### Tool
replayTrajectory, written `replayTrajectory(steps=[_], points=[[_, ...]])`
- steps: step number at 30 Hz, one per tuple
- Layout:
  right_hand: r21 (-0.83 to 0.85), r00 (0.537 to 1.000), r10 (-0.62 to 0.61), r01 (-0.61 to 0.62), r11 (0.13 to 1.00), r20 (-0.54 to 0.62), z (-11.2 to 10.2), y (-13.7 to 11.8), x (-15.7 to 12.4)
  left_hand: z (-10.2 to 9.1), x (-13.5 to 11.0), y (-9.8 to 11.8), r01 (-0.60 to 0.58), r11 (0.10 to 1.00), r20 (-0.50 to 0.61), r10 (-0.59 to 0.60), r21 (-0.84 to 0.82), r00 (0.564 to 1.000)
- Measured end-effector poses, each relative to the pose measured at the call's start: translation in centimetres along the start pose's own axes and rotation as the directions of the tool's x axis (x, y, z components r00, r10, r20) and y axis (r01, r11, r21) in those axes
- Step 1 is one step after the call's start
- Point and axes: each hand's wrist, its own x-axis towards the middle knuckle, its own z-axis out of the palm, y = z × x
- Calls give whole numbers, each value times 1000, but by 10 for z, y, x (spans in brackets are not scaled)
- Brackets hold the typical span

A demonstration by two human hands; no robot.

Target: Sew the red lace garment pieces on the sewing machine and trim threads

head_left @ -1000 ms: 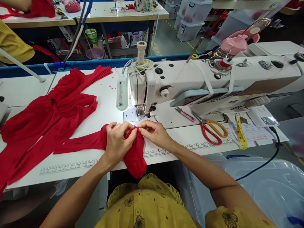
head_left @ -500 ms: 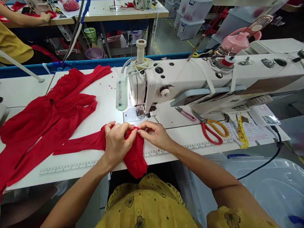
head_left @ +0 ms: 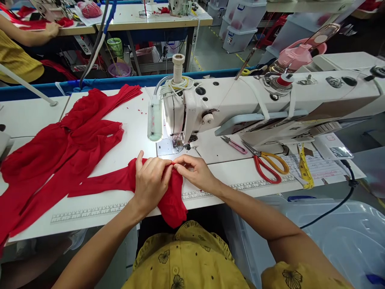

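Observation:
A piece of red fabric point(head_left: 173, 204) hangs over the table's front edge, with a strip of it running left across the top. Both hands pinch its upper edge just in front of the sewing machine point(head_left: 192, 108). My left hand point(head_left: 152, 180) is closed on the edge, its index finger and thumb close to the other hand's fingertips. My right hand point(head_left: 195, 172) grips the same edge from the right between thumb and fingers. The presser foot point(head_left: 177, 141) stands just behind the hands, with no fabric seen under it. Exactly how the edge is folded is hidden by the fingers.
A heap of red garment pieces point(head_left: 69, 144) covers the left of the table. Scissors point(head_left: 267, 162), pink-handled snips point(head_left: 234, 145) and a yellow tape measure point(head_left: 305, 168) lie right. A plastic bin point(head_left: 325, 241) stands below right. A co-worker's arm point(head_left: 33, 36) shows at upper left.
My left hand has turned slightly and its fingers have closed up nearer the right fingertips. The red fabric's pinched edge stays in about the same place. The co-worker's hand has shifted a little left.

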Motion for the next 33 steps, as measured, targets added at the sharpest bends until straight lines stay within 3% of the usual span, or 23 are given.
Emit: replayTrajectory(steps=[3, 6, 8, 11, 14, 19, 21, 24, 26, 29, 33], points=[[55, 998, 49, -51, 997, 37, -1, 3, -2, -4, -1, -2, 152, 970, 22, -150, -189, 988], [70, 991, 92, -99, 993, 98, 1, 1, -7, -18, 0, -9, 369, 820, 189, -317, -438, 929], [50, 980, 88, -99, 994, 180, 5, -5, -9, -28, -2, -13, 462, 721, 282, -366, -517, 887], [-8, 967, 58, -58, 998, 246, 14, -16, -11, -38, -7, -16, 517, 645, 326, -402, -562, 856], [-64, 976, 33, -20, 998, 216, 23, -22, -11, -39, -16, -18, 542, 589, 323, -442, -600, 837], [-15, 982, 28, -25, 1000, 189, 45, -32, -4, -48, -28, -30, 596, 409, 382, -493, -692, 782], [77, 985, 48, -61, 995, 166, 57, -43, 3, -63, -17, -40, 609, 424, 394, -493, -670, 776], [385, 976, 121, -184, 904, 181, 68, -60, 17, -83, 21, -56, 531, 643, 384, -370, -552, 846], [548, 962, 187, -268, 793, 200, 64, -62, 23, -81, 49, -62, 477, 729, 444, -263, -490, 857], [582, 920, 348, -384, 716, 179, 44, -47, 20, -48, 73, -63, 457, 745, 547, -149, -485, 824], [465, 847, 509, -515, 720, 150, 14, -16, 5, 7, 70, -55, 433, 716, 595, -30, -548, 803]])
